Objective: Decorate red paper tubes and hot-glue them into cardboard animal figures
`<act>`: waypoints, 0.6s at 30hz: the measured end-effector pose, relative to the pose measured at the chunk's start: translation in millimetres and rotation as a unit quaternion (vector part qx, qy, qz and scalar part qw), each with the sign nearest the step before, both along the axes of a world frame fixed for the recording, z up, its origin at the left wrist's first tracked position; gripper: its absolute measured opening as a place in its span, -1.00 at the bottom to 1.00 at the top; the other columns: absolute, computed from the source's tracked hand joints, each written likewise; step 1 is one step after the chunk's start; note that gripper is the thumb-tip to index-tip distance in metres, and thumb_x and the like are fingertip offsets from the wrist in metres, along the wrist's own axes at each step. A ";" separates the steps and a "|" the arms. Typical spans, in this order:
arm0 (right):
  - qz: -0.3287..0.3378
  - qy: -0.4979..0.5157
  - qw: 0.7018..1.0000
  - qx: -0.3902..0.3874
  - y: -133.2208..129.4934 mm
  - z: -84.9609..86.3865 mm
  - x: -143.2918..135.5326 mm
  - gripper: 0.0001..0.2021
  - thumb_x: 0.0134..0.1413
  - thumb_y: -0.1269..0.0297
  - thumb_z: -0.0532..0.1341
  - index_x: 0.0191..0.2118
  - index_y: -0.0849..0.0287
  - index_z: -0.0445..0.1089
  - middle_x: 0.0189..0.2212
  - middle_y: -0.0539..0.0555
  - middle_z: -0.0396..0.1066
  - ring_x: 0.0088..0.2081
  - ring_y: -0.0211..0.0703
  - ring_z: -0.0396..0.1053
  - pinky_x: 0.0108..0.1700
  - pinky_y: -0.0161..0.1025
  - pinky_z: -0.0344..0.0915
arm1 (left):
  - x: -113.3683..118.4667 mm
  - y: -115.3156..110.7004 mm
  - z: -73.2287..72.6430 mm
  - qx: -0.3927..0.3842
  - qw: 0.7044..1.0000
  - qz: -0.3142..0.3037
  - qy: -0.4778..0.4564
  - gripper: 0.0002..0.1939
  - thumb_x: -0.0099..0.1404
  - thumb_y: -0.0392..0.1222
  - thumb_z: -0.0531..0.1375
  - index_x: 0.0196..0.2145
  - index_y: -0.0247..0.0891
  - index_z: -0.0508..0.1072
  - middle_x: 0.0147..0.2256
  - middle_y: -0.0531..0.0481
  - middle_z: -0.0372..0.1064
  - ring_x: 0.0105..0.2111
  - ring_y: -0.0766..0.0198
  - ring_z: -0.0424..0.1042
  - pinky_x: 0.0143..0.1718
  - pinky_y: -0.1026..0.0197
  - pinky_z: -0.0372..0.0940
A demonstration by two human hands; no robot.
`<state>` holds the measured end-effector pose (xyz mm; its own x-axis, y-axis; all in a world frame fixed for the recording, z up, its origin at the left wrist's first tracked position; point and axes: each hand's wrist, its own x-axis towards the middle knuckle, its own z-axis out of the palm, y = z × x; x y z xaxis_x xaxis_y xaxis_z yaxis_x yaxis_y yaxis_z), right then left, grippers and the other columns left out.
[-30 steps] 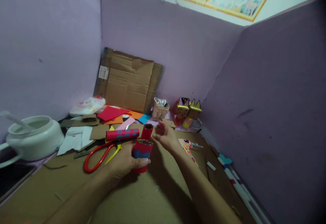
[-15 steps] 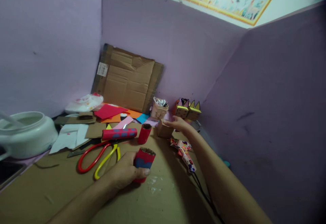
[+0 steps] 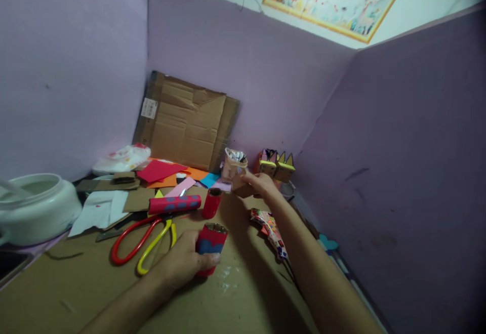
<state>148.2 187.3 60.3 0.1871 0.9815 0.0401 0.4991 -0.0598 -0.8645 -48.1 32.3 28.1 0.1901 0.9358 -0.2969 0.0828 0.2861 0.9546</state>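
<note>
- The red-and-blue tube [image 3: 211, 255] stands nearly upright, leaning slightly, at the near middle of the worktop [image 3: 182, 308], its open end up.
- The left hand [image 3: 185, 260] holds it from the side: fingers curled behind, thumb across the front, forearm slanting in low from the lower left.
- Just beyond stands a plain red tube [image 3: 211, 204], apart from both hands.
- The right arm reaches farther forward from the lower right; the right hand [image 3: 261, 184] bends over a brown cardboard piece [image 3: 240, 187], its fingers pinching the upper edge.
- Beneath the right forearm lies a floral-patterned tool [image 3: 270, 226], partly hidden.
- Left of the tubes, a spotted red roll [image 3: 174, 204] lies sideways above the scissors [image 3: 154, 244], whose handles are red and yellow.
- Behind the cardboard piece sits a small filled container [image 3: 232, 165].
</note>
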 end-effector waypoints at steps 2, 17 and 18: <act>0.006 0.098 0.995 0.015 -24.4 10.1 1.8 -0.71 -0.15 0.08 0.22 -0.34 0.19 0.37 -0.43 0.12 0.46 -0.36 -0.10 0.46 -0.43 -0.26 0.38 | 0.3 0.8 -4.8 0.006 1.000 -0.010 -0.001 -0.68 -0.18 -0.09 0.33 -0.46 -0.25 0.34 -0.58 0.10 0.28 -0.54 0.29 0.23 -0.53 0.29 0.10; 0.020 0.554 0.824 0.116 -116.7 -23.8 11.4 -0.60 -0.36 0.18 0.43 -0.35 0.13 0.30 -0.37 -0.01 0.47 -0.32 -0.18 0.47 -0.23 -0.23 0.44 | 54.6 16.9 -15.7 0.160 0.982 -0.077 -0.061 -0.64 -0.03 -0.17 0.28 -0.23 -0.34 0.45 -0.37 -0.01 0.41 -0.39 0.25 0.29 -0.32 0.25 0.19; 0.027 0.551 0.826 0.116 -117.7 -25.9 9.9 -0.58 -0.38 0.19 0.45 -0.34 0.12 0.29 -0.38 -0.04 0.46 -0.34 -0.20 0.47 -0.23 -0.23 0.44 | 55.2 16.4 -17.5 0.156 0.983 -0.078 -0.052 -0.65 -0.03 -0.17 0.27 -0.24 -0.35 0.45 -0.38 0.00 0.41 -0.39 0.24 0.30 -0.32 0.25 0.20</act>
<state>158.1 69.6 34.5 0.1921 0.9794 0.0622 -0.6019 0.1677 -0.7808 7.1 48.7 10.7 0.3517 0.9357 0.0293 0.0002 -0.0314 0.9995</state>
